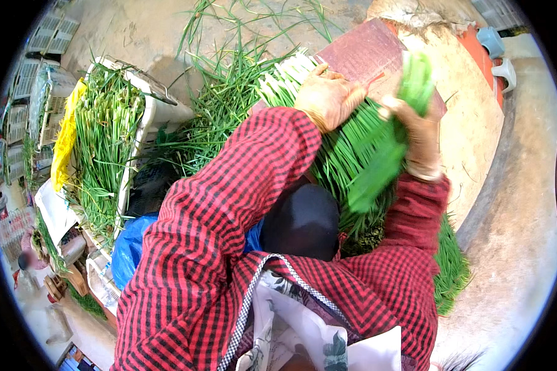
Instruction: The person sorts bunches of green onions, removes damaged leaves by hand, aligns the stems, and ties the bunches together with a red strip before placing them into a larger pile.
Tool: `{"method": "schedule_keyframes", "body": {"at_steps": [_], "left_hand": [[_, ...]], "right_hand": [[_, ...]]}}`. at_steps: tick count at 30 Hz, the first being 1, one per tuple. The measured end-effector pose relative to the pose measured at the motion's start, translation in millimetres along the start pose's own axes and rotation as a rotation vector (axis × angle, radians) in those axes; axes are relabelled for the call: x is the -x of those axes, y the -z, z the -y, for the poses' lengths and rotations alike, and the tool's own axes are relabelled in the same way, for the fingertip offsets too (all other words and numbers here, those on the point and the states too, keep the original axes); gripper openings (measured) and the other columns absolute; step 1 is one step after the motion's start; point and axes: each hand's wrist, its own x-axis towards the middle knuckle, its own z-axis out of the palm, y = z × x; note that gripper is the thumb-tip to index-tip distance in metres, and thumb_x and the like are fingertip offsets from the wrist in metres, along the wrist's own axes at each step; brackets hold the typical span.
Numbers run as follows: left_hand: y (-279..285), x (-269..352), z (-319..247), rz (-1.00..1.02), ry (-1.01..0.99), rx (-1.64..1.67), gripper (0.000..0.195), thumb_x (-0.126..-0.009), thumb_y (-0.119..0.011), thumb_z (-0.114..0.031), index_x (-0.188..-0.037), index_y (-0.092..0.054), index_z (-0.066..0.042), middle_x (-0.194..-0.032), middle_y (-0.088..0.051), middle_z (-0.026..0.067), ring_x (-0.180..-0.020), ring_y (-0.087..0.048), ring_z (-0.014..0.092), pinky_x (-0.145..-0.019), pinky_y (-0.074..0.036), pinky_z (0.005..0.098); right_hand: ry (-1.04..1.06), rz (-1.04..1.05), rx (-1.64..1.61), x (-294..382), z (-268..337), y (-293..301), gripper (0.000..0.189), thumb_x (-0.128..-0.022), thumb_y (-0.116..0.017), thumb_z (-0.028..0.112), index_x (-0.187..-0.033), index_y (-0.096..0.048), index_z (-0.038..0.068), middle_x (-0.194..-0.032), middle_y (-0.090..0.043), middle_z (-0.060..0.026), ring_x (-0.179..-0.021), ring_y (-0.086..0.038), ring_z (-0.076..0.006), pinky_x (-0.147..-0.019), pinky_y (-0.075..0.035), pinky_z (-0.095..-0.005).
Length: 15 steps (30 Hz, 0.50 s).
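Observation:
Green garlic chives (352, 143) with pale stem ends lie in a thick layer across a dark red board (364, 51). My left hand (329, 97) is on top of this layer, its fingers bent down onto the stalks. Beside its thumb is a thin red strip (376, 79), partly hidden. My right hand (417, 127) grips a separate bunch of chives (417, 83). The pale ends of this bunch point up past the fist, and its blurred green leaves (376, 178) hang down over the layer.
At left, a white plastic crate (137, 176) holds more chives, with yellow netting (67, 134) along its side. Loose leaves (223, 102) litter the concrete floor. More chives (450, 273) lie right of my body. A blue plastic bag (132, 246) is by the crate; stools (503, 74) stand far right.

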Motion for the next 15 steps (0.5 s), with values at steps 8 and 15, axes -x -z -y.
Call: {"method": "schedule_keyframes", "body": {"at_steps": [8,15], "left_hand": [[4,7,-14,-0.039,-0.130,-0.175,0.032,-0.090,-0.051,-0.034,-0.098,-0.073,-0.012,-0.101,-0.069,0.0048,-0.106,-0.059,0.026,-0.106,-0.033,0.0462],[11,16,-13,-0.095,-0.153,-0.178,0.030,-0.089,-0.054,-0.032,-0.099,-0.072,-0.010,-0.102,-0.069,0.0050,-0.106,-0.059,0.025,-0.105,-0.035,0.0449]], "right_hand": [[0.292,-0.092,1.093,-74,71,155,0.053,-0.076,-0.067,0.017,-0.125,-0.057,0.000,-0.099,-0.067,-0.0139,-0.089,-0.064,-0.0227,-0.081,-0.049,-0.0339],[0.097,-0.128,1.115,-139,-36,56,0.067,-0.083,-0.065,0.044,-0.135,-0.048,0.005,-0.119,-0.062,-0.0238,-0.107,-0.061,-0.0376,-0.094,-0.047,-0.0435]]}}
